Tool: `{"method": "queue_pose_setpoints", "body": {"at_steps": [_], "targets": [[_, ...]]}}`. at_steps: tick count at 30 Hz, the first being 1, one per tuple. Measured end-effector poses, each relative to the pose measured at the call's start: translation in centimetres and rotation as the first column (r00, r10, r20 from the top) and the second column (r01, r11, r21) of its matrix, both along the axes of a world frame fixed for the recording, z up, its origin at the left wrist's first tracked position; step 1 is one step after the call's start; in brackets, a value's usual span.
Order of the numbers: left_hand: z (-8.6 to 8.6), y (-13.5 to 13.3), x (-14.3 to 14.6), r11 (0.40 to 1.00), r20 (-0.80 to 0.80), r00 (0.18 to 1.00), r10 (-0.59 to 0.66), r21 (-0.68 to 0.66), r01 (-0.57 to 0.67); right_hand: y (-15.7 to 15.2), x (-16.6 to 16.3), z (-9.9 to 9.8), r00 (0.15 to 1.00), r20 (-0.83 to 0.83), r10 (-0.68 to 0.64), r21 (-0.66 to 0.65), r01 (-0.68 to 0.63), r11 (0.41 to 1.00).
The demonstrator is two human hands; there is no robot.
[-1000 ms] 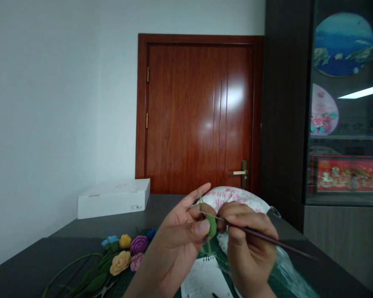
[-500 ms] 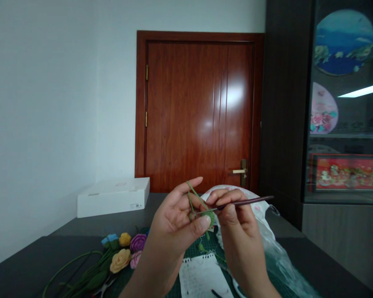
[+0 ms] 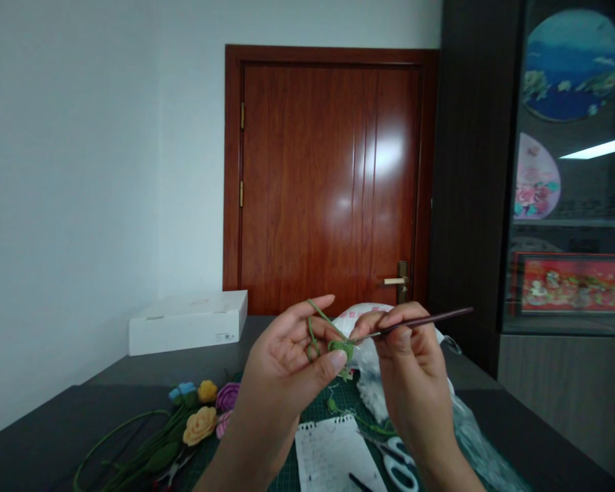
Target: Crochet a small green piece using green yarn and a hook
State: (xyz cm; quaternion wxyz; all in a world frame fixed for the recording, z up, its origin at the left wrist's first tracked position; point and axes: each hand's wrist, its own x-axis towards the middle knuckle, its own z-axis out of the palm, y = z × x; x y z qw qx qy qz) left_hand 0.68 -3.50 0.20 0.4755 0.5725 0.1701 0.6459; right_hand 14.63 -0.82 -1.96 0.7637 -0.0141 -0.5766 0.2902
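My left hand (image 3: 292,369) pinches a small piece of green crochet (image 3: 342,350) between thumb and fingers. Green yarn (image 3: 322,316) runs from that piece up over the raised index finger and loops around the lower fingers. In my right hand (image 3: 410,362) is a crochet hook (image 3: 425,320) with a dark handle, held like a pencil. Its thin metal tip meets the upper right edge of the green piece; whether the tip sits inside a stitch is too small to tell.
Crocheted flowers (image 3: 199,426) lie at left on the dark table. Below my hands are a spiral notepad (image 3: 333,454), a pen (image 3: 359,482) and white-handled scissors (image 3: 400,471) on a green cutting mat (image 3: 315,410). A plastic bag (image 3: 471,430) lies right; a white box (image 3: 187,324) stands behind.
My right hand has drawn the hook rightward and slightly up, so less of its shaft overlaps the green piece. The left hand stays nearly in place. More of the scissors now shows.
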Motion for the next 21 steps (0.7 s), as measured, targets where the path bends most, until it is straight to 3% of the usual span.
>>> {"method": "queue_pose_setpoints", "body": {"at_steps": [3, 6, 12, 16, 19, 21], "targets": [[0.0, -0.1, 0.1, 0.999, 0.014, 0.999, 0.032, 0.026, -0.032, -0.4, 0.6, 0.3, 0.978, 0.067, -0.199, 0.119, 0.190, 0.975], [-0.1, -0.2, 0.2, 0.995, 0.028, 0.996, 0.079, 0.060, -0.080, -0.9, 1.1, 0.3, 0.913, 0.107, -0.393, 0.271, 0.354, 0.895], [-0.6, 0.2, 0.4, 0.982, 0.006, 0.992, 0.124, 0.145, -0.124, -1.3, 1.3, -0.1, 0.833, 0.104, -0.543, 0.375, 0.472, 0.798], [-0.6, -0.1, 0.5, 0.973, 0.013, 0.983, 0.184, 0.139, -0.184, -1.5, 1.7, 0.2, 0.664, 0.174, -0.727, 0.561, 0.539, 0.628], [-0.4, -0.4, 0.1, 0.995, 0.019, 0.996, 0.082, 0.057, -0.083, -1.6, 1.8, 0.5, 0.553, 0.203, -0.808, 0.585, 0.593, 0.553], [-0.2, -0.4, -0.2, 0.999, 0.030, 0.999, -0.039, -0.026, 0.040, -1.4, 1.6, 0.5, 0.566, 0.165, -0.808, 0.595, 0.596, 0.539]]}}
